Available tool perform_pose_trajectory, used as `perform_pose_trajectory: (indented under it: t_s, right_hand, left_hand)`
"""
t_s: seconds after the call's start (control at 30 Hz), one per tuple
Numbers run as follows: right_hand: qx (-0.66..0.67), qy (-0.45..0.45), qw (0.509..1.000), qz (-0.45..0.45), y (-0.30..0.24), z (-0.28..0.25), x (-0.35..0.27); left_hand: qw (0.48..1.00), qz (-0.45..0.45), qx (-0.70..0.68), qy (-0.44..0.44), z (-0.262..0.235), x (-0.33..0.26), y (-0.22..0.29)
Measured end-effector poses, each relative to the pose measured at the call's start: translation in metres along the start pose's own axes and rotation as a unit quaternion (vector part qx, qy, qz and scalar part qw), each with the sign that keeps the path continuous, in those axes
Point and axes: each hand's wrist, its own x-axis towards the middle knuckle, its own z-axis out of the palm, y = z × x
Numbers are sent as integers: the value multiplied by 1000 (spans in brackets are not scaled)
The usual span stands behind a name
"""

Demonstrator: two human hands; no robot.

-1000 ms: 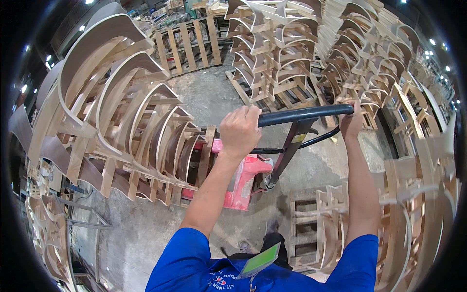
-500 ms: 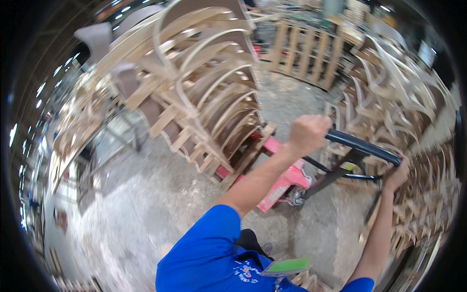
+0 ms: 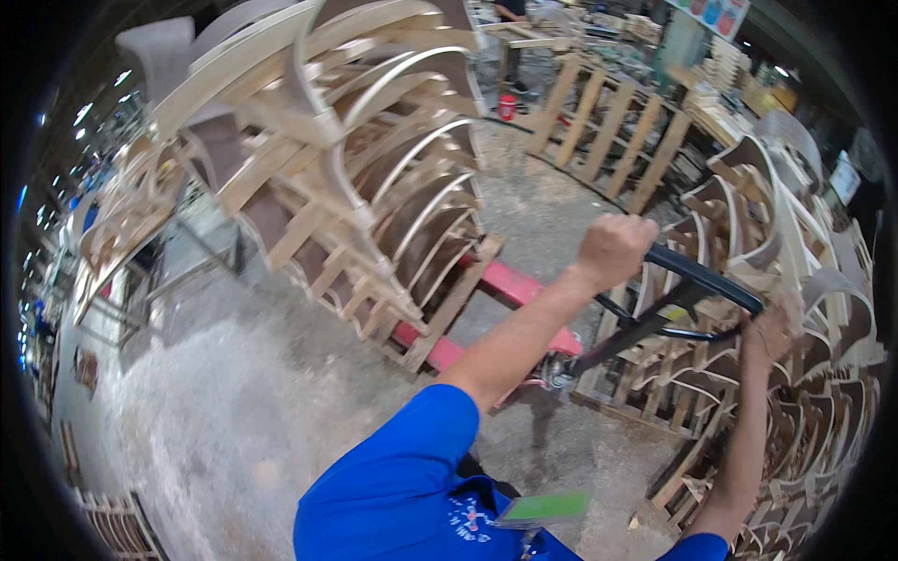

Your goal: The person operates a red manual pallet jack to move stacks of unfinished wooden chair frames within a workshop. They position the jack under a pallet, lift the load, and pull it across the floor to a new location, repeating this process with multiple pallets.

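Note:
My left hand [image 3: 617,251] is closed round the left end of the black handle [image 3: 702,278] of a red pallet jack [image 3: 514,284]. At the handle's right end is my right hand [image 3: 773,327], its fingers blurred but seemingly still wrapped on the grip. A dark shaft slants from the handle down to the jack's base. The red forks reach under a wooden pallet [image 3: 456,297] that bears a tall stack of curved plywood pieces [image 3: 412,187].
More curved plywood pieces [image 3: 748,215] are piled on pallets close on the right. A slatted wooden pallet [image 3: 613,131] leans farther back, near a red bucket [image 3: 507,107]. At left stands a metal-framed table [image 3: 192,271] with curved parts. Concrete floor [image 3: 253,402] lies between. Another person [image 3: 511,11] stands far back.
The jack and stack have shifted slightly left in view, and the view has turned. Both hands sit a little farther right, the right one now blurred at the handle's end.

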Motion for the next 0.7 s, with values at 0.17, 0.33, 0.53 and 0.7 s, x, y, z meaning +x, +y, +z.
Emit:
perform_pose_trajectory:
  t_s: [0.17,0.33,0.53,0.7]
  right_hand:
    - [-15,84,994,-63,-37,33,73]
    - [-37,62,995,-76,-87,50,154]
    - [3,61,994,-88,-139,93,247]
    - [128,55,986,-92,-184,132,310]
  left_hand:
    - [998,-35,42,-28,57,33,-42]
    - [997,-38,66,-5,105,62,-94]
    - [993,-45,108,7,159,92,-153]
    - [992,-49,113,26,194,119,-216]
